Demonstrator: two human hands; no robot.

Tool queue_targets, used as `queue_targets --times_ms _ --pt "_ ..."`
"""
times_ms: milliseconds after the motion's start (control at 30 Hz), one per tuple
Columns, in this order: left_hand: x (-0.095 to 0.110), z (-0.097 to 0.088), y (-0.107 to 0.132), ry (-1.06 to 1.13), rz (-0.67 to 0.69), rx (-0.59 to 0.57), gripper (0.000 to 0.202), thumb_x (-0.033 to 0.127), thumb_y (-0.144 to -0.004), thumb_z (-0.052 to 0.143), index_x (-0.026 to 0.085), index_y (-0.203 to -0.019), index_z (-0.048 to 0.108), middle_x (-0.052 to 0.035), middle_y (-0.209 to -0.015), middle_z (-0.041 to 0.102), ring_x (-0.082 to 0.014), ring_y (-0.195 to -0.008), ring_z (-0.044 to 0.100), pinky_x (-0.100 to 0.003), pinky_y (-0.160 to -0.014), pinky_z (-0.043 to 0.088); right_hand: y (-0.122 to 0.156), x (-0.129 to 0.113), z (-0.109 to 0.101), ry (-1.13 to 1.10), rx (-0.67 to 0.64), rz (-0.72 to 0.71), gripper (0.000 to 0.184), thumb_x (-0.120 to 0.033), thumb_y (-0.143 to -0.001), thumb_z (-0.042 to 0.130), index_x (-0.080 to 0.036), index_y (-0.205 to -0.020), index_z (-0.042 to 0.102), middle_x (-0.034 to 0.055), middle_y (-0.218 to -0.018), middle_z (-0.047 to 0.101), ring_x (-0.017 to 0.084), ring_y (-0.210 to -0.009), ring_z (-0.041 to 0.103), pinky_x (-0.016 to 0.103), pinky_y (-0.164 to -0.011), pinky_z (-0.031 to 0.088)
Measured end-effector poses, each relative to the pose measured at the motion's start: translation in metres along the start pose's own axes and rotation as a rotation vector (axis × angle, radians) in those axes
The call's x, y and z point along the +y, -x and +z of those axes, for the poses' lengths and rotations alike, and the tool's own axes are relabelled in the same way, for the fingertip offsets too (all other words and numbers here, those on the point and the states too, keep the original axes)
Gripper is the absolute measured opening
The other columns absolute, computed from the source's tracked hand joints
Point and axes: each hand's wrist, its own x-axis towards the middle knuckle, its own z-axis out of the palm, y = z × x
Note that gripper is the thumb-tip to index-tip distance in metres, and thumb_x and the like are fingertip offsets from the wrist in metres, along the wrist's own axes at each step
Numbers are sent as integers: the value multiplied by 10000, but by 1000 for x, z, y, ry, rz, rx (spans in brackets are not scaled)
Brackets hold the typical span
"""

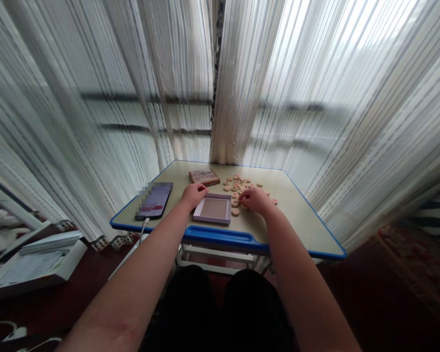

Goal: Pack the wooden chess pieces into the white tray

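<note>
A shallow, open cardboard box [212,221] lies near the front of the table, its flat inside bare. At its back left corner is my left hand [194,194], fingers curled together against the rim. To the right of the box, my right hand [255,199] reaches down among round wooden xiangqi pieces [235,211] with red and dark characters. Its thumb and fingertips are closed together at the pieces; the hand covers part of the pile, so what lies between the fingertips is hard to see. Behind the box rests a printed box lid [204,176].
A phone or tablet [156,200] with a charging cable [145,223] lies at the table's left. The pale table [300,222] has a blue edge and a pen groove [220,234] in front. Curtains [231,98] hang behind. A white box of papers [40,259] stands lower left.
</note>
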Motion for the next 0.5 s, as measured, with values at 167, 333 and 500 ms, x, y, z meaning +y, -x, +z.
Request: queue_targets --times_ms 167,333,500 --pt "3 -1 1 -3 -9 0 212 345 -680 564 157 -718 653 -52 -732 667 -184 -696 586 -278 -655 416 5 1 -10 -1 -8 32 191 -292 -651 607 -201 -791 700 20 -738 663 131 -636 563 225 -590 413" --pt "4 -2 2 25 2 13 203 334 -668 575 150 -703 651 -53 -717 663 -176 -697 587 -271 -662 422 8 11 -16 -36 -184 32 266 -381 -595 668 -193 -782 687 18 -743 662 143 -675 572 218 -576 402" --pt "4 -2 2 20 2 18 203 334 -655 582 150 -697 656 -43 -706 659 -173 -698 584 -275 -680 429 8 13 -14 -53 -178 19 209 -330 -613 646 -195 -764 698 15 -722 667 143 -663 572 225 -586 405"
